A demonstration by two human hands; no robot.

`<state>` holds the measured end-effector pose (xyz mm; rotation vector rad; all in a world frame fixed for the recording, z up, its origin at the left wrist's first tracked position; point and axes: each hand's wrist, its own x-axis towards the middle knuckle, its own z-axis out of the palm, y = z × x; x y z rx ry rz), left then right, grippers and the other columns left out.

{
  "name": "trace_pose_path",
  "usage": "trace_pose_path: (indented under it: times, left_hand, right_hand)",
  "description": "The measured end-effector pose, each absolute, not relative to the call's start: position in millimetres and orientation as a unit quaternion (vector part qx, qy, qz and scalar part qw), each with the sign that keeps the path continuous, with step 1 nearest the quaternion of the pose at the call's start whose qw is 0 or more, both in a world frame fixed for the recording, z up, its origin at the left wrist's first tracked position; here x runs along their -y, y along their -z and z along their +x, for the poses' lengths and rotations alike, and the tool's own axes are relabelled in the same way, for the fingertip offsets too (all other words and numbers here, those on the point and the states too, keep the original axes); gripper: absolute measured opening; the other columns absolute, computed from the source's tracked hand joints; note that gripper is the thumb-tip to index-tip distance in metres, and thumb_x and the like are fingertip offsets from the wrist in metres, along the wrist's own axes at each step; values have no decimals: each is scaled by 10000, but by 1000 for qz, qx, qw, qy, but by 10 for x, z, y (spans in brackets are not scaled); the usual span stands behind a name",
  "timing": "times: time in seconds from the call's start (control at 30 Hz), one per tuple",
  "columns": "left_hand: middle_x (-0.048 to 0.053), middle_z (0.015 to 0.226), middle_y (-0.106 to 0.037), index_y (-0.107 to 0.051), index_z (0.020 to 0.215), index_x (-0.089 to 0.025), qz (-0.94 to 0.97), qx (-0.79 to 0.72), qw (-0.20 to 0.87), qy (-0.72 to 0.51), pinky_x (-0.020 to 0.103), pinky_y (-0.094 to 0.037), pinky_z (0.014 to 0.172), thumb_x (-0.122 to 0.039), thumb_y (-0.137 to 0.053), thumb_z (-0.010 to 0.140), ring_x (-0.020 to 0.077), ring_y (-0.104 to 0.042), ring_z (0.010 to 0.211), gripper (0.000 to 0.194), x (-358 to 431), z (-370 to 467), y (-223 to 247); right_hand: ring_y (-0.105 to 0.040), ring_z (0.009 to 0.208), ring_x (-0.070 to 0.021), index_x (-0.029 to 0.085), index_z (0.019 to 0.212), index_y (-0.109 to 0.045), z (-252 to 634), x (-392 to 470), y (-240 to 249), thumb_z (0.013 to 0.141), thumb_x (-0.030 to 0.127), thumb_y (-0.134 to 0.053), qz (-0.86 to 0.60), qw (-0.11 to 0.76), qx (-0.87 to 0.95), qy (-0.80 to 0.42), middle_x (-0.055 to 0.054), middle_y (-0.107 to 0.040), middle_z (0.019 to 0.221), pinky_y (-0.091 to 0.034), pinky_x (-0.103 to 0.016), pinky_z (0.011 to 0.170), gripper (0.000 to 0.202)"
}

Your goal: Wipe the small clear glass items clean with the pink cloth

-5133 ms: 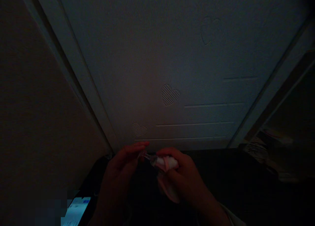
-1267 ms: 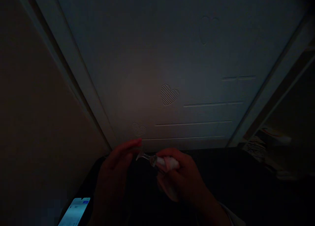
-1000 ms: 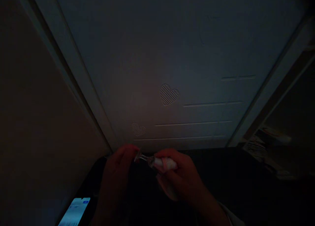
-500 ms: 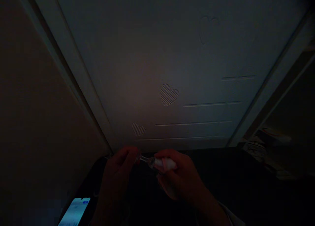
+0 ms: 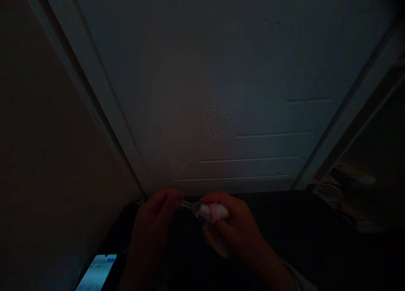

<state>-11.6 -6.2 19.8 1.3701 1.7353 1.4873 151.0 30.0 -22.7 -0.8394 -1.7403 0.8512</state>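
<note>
From here, the left hand (image 5: 155, 213), its fingers parted a moment ago, now pinches the clear stem (image 5: 187, 204) while the right hand (image 5: 236, 217) clasps the pink-and-white piece (image 5: 218, 211) beyond, seemingly steadying both above the bench (image 5: 284, 223).

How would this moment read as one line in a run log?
left hand: pinching clear stemmed piece | right hand: holding pink-and-white item | phone: screen lit | scene: dim

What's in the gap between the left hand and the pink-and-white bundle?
In the head view, a clear stemmed piece bridges it, running from the left hand to the pink-and-white bundle in the right hand.
</note>
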Motion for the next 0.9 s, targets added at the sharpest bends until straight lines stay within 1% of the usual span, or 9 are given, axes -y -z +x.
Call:
trace_pose_path:
  times: [0.17,0.27,0.4,0.5,0.7,0.9]
  left_hand:
    - [-10,650,-732,-742,675,-240,492,-636,231,-548,271,-498,630,-435,-613,791,207,-672,669,260,64,-81,-211]
    - [1,686,-763,-750,687,-240,495,-639,222,-545,282,-518,669,-447,-613,786,225,-703,717,268,60,-80,-218]
    - [24,764,-802,-769,731,-237,501,-640,214,-542,311,-536,731,-469,-596,811,248,-729,784,301,63,-97,-212]
    - [43,816,-814,-783,771,-230,508,-645,206,-534,333,-534,768,-487,-580,834,259,-731,818,334,47,-115,-191]
    - [66,830,-818,-787,792,-221,516,-657,188,-517,358,-533,754,-495,-540,854,272,-736,825,375,-8,-106,-169]
    - [63,787,-813,-783,746,-222,504,-660,175,-529,364,-532,729,-549,-548,822,274,-735,784,409,-11,-72,-189]
  right_hand:
    - [-681,697,-204,181,923,-771,1515,-304,209,783,221,-555,-344,494,722,-341,-62,-758,775,-503,-299,645,261]
    - [-690,705,-199,184,923,-765,1525,-303,210,764,198,-557,-343,495,727,-332,-64,-773,810,-511,-292,653,262]
    - [-694,705,-192,199,929,-753,1530,-297,214,782,184,-563,-341,495,739,-305,-58,-785,834,-520,-291,674,240]
    - [-707,741,-206,206,940,-749,1525,-299,222,790,174,-576,-339,491,753,-276,-64,-794,862,-525,-307,701,231]
    - [-717,784,-233,213,964,-749,1521,-298,233,844,201,-585,-345,482,777,-213,-78,-799,882,-516,-338,706,203]
    - [-711,783,-249,210,975,-753,1520,-274,221,832,172,-560,-355,469,788,-184,-88,-792,875,-494,-355,679,243]
